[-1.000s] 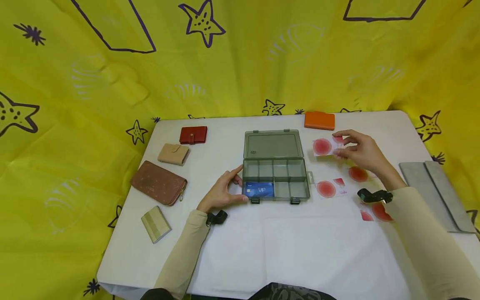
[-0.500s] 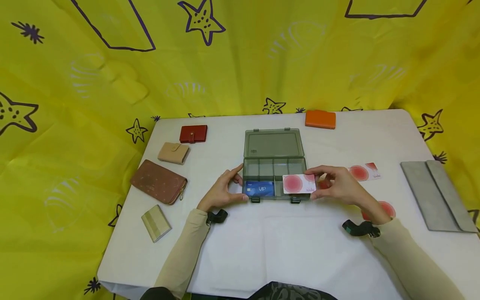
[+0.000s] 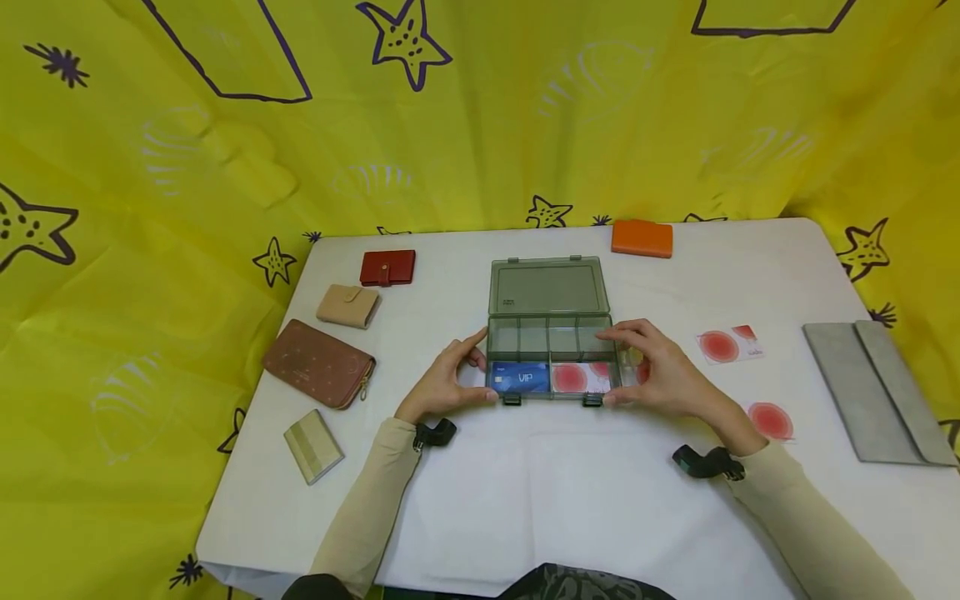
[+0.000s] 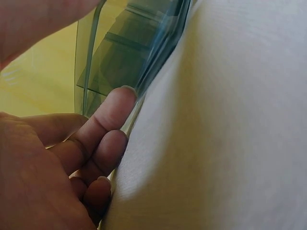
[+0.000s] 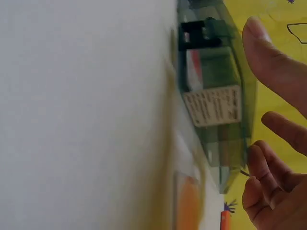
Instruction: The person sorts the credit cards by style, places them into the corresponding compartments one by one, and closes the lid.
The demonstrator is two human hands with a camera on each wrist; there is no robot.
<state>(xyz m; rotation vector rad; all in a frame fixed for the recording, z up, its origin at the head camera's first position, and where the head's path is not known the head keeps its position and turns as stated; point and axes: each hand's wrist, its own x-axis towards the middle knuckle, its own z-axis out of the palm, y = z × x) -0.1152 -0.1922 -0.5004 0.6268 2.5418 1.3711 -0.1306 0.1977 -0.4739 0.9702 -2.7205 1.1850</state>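
A translucent grey-green compartment box (image 3: 531, 397) lies on the white table with its lid (image 3: 547, 285) raised back. Its front left compartment holds a blue VIP card (image 3: 520, 377). In the front right one lies a white card with a pink circle (image 3: 573, 378). My left hand (image 3: 444, 388) holds the box's left side, thumb at the front corner and index finger farther back; the left wrist view shows a fingertip (image 4: 117, 108) against the box edge. Over the right end of the box is my right hand (image 3: 663, 375), fingers spread apart with nothing held.
More pink-circle cards (image 3: 730, 345) (image 3: 771, 422) lie to the right, one partly behind the right hand. A grey folder (image 3: 873, 392) is farther right, an orange wallet (image 3: 642, 239) behind. On the left are a red wallet (image 3: 387, 267), beige wallet (image 3: 348, 306), brown zip wallet (image 3: 318, 363) and gold-toned holder (image 3: 313, 447).
My right hand brought a pink-circle card leftward from the table, lowered it into the front right compartment and let it go. My left hand stayed at the box.
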